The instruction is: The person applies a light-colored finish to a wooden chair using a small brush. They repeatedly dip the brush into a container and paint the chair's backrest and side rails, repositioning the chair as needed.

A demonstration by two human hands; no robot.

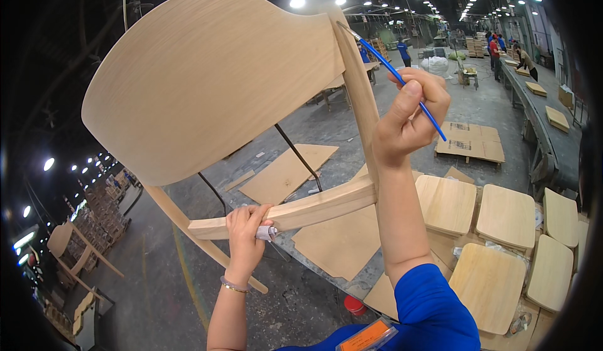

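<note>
A pale wooden chair frame (213,87) fills the left and middle of the head view, its wide curved backrest tilted up in front of me. My left hand (246,230) is closed over the cross rail (326,208) below the backrest. Between that hand and the rail pokes out a small whitish cylinder (266,232); its kind is unclear. In a pinch, my right hand (411,115) holds a thin paintbrush (384,63) with a blue handle. The bristles touch, or nearly touch, the upper part of the right-hand post (358,84), close to the backrest's edge.
Curved wooden seat panels (499,282) lie on cardboard at the right. Cardboard sheets (289,172) lie beyond and beneath the frame. Two dark metal rods (298,156) show behind it. A red bucket (354,305) stands below. Far right, people work along a conveyor (534,100).
</note>
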